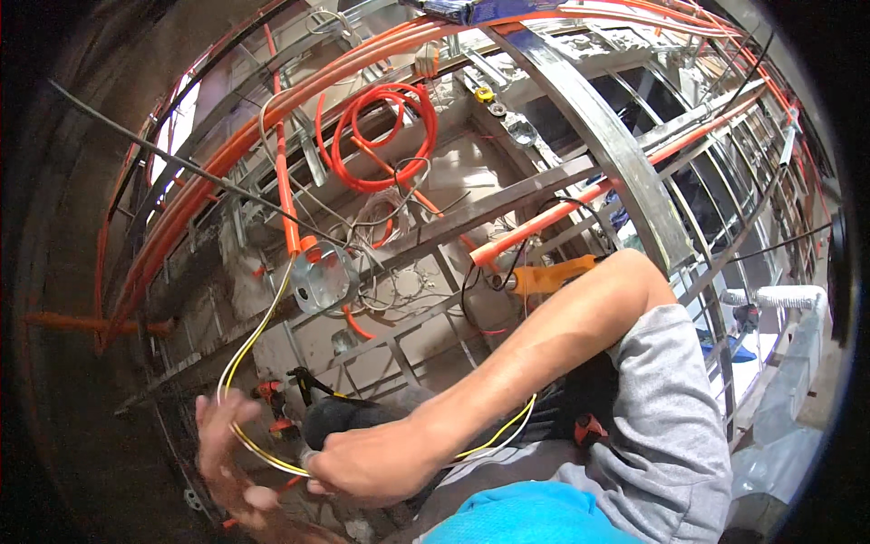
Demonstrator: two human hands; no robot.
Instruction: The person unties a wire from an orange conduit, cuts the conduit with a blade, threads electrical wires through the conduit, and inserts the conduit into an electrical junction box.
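A pair of thin electrical wires (259,331), one yellow and one white, comes out of the lower end of an orange conduit (283,190). They curve down past my left hand (227,453) to my right hand (367,465). My right hand is closed round them, low in front of my body. Beyond it the wires run on under my right forearm and bend up on its far side. My left hand, smeared by motion, is beside the wires with its fingers raised; whether it grips them cannot be made out.
A clear plastic jug (323,283) sits by the conduit's end, with a coil of orange tubing (381,136) beyond. Metal framing (598,136) and more conduits cross above and right. A yellow tool (555,275) lies beyond my forearm; a yellow tape measure (485,94) is farther off.
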